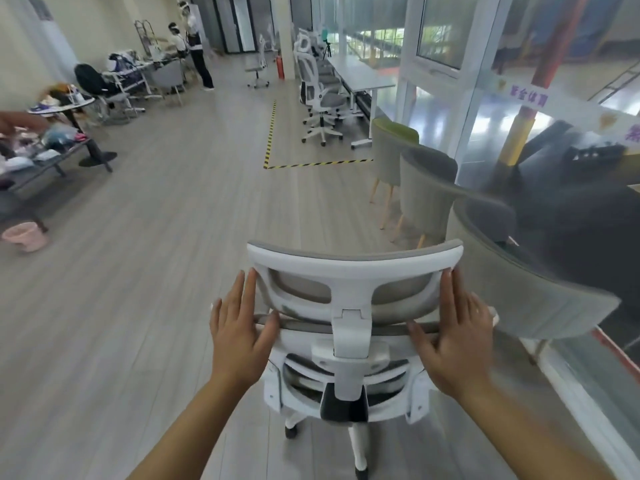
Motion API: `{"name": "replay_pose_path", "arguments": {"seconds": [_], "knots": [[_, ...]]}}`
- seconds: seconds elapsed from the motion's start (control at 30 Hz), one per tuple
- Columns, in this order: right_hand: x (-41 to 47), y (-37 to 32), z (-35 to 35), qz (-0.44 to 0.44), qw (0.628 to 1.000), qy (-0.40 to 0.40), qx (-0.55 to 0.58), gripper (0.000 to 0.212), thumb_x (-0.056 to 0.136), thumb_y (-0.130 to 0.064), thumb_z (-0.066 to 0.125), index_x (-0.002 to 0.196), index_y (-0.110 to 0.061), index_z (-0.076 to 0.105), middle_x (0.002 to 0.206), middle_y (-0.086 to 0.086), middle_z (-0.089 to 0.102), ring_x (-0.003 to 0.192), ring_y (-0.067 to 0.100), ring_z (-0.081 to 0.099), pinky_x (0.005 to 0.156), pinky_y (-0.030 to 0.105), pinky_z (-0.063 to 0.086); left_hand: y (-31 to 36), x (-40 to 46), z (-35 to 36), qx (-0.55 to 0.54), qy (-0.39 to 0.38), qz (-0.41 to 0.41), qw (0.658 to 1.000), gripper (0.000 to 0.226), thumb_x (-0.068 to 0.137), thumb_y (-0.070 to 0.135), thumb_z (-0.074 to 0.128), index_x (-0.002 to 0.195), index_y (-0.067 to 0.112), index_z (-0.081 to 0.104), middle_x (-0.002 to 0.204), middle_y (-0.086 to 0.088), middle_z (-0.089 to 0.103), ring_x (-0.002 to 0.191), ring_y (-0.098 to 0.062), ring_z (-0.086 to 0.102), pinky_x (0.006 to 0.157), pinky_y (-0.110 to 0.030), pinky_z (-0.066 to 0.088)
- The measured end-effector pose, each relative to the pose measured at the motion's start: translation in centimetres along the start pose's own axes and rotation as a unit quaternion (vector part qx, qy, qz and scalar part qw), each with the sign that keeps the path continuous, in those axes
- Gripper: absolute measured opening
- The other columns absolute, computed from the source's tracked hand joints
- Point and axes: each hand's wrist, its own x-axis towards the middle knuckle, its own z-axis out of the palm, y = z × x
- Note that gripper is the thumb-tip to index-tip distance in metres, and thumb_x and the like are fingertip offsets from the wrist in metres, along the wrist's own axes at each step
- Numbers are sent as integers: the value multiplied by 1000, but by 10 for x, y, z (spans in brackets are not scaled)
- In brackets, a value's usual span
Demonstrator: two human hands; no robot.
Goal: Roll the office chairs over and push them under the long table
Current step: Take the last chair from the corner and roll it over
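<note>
A white office chair [351, 271] with grey mesh stands right in front of me, its back and headrest facing me and its castors on the wooden floor. My left hand [239, 334] rests on the left side of the headrest frame, thumb hooked over the backrest's top bar. My right hand [453, 337] mirrors it on the right side. The long white table [360, 76] stands far ahead by the glass wall, with several white office chairs [323, 102] along its left side.
Grey armchairs [426, 188] line the glass wall on my right, close to the chair. Yellow-black floor tape [270, 133] marks a corner ahead. Cluttered low tables [52, 157] and a pink bin [26, 235] are on the left. Two people [199, 46] stand at the back.
</note>
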Motion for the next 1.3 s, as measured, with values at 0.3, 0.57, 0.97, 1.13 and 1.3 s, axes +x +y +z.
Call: {"name": "replay_pose_path", "arguments": {"seconds": [0.3, 0.57, 0.97, 1.13, 1.3], "knots": [[206, 46, 104, 5, 999, -29, 12, 89, 88, -61, 40, 157, -24, -4, 165, 4, 2, 148, 28, 20, 117, 51, 21, -41, 210, 72, -14, 9, -48, 999, 67, 89, 60, 27, 151, 46, 4, 164, 8, 13, 151, -14, 12, 122, -37, -3], [402, 88, 202, 9, 999, -37, -10, 85, 90, -59, 35, 157, -21, 0, 164, 5, 6, 147, 26, 22, 117, 49, 23, -93, 413, 151, -27, 48, -34, 998, 65, 91, 56, 29, 152, 46, 10, 161, 7, 22, 149, -12, 15, 122, -43, -2], [707, 146, 354, 35, 997, -67, -11, 80, 92, -64, 30, 155, -35, -10, 164, -6, -4, 151, 20, 10, 117, 55, 19, -174, 735, 254, -10, 36, -22, 999, 63, 93, 49, 27, 154, 43, 11, 155, 5, 33, 143, -11, 24, 121, -49, 2], [840, 177, 438, 19, 997, -79, -10, 71, 94, -64, 19, 154, -40, -10, 165, -6, -2, 151, 15, 5, 121, 47, 5, -217, 881, 298, 17, 23, -36, 999, 67, 92, 55, 21, 155, 37, 12, 155, 0, 35, 145, -20, 26, 120, -46, 5], [967, 209, 512, 4, 988, -140, -63, 63, 96, -65, 8, 152, -44, -11, 165, -5, -1, 146, 14, 21, 120, 46, 1, -263, 1039, 338, 41, -30, -71, 996, 70, 87, 63, 13, 153, 43, 0, 160, -4, 30, 150, -24, 14, 120, -45, 7]]}}
